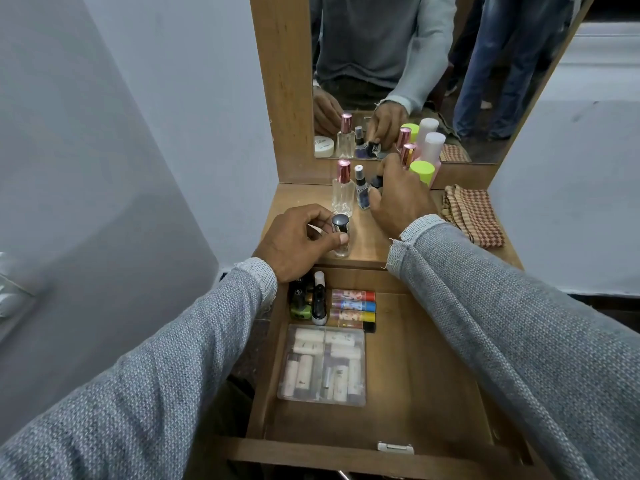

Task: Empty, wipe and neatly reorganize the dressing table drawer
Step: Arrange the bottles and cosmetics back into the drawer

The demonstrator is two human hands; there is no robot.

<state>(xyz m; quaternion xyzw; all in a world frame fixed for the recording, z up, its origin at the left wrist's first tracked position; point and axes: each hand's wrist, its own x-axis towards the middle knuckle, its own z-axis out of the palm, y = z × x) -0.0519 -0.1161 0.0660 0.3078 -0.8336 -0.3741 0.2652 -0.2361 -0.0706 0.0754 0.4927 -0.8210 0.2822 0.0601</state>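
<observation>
Left hand point(298, 242) curls round dark-capped clear bottle point(341, 237), upright just behind open drawer point(429, 375). Right hand point(398, 195), farther behind drawer, fingertips pinching small dark bottle point(375, 183).

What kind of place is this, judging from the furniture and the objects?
Probably a bedroom or dressing corner in a home: a wooden dressing table with a mirror, perfume bottles on its top, and an open drawer holding a clear case of lipsticks.
</observation>
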